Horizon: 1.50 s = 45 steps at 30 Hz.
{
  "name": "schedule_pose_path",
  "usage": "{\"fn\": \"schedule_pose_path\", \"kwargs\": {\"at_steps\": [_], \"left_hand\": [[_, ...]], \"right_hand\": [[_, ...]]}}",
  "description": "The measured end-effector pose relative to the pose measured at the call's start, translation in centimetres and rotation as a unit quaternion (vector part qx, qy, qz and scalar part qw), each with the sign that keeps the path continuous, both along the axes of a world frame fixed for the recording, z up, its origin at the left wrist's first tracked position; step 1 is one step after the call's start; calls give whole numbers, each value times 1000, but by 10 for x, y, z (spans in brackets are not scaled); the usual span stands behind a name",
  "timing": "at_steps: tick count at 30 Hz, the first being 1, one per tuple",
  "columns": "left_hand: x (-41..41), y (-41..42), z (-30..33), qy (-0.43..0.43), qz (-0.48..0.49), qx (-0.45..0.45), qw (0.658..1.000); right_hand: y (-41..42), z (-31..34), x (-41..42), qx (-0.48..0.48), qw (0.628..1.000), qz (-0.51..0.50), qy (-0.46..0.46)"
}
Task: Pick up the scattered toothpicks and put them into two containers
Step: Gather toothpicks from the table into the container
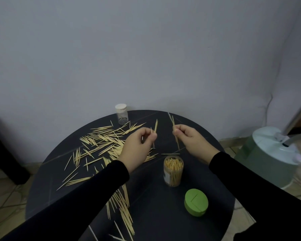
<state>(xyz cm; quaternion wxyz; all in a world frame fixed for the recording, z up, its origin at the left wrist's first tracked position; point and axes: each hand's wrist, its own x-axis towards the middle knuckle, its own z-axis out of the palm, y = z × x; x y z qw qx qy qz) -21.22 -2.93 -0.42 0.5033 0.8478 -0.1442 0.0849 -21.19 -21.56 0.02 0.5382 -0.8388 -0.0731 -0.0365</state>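
Several pale wooden toothpicks (101, 143) lie scattered over the left half of a round black table (155, 211), with another bunch (123, 206) near the front. My left hand (137, 148) pinches a few toothpicks upright above the pile. My right hand (191, 138) pinches a small bundle of toothpicks, held slanted. A clear open jar (173, 171), nearly full of toothpicks, stands below and between my hands. A second clear jar (122, 113) with a white cap stands at the table's far edge.
A green round lid (196, 204) lies on the table in front of the open jar. A pale green appliance (269, 153) stands on the floor to the right. A dark furniture leg (5, 153) is at the left. A grey wall is close behind.
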Motion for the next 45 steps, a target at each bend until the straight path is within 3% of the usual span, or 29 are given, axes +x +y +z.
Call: {"fn": "schedule_pose_path", "kwargs": {"at_steps": [4, 6, 12, 20, 25, 33, 38, 45], "left_hand": [[-12, -7, 7, 23, -43, -118, 992], [-17, -9, 7, 32, -62, -132, 989], [-32, -13, 1, 39, -129, -66, 989], [-24, -11, -13, 48, -112, 59, 991], [-23, -4, -10, 32, -159, 23, 986], [-27, -6, -5, -104, -120, -3, 987], [-33, -13, 4, -83, -106, -12, 991], [-29, -9, -3, -142, -81, 103, 981]], "right_hand": [[6, 7, -19, 136, 991, 3, 4], [7, 4, -28, 163, 986, 8, 16], [8, -5, -43, 197, 980, 33, 21], [2, -6, -47, 240, 969, 32, 41], [3, -12, -49, 189, 976, 99, 36], [-17, -18, -41, -15, 995, 94, -27], [-24, -18, -38, -81, 988, 127, -34], [-34, -8, -33, -148, 976, 159, 22]]}}
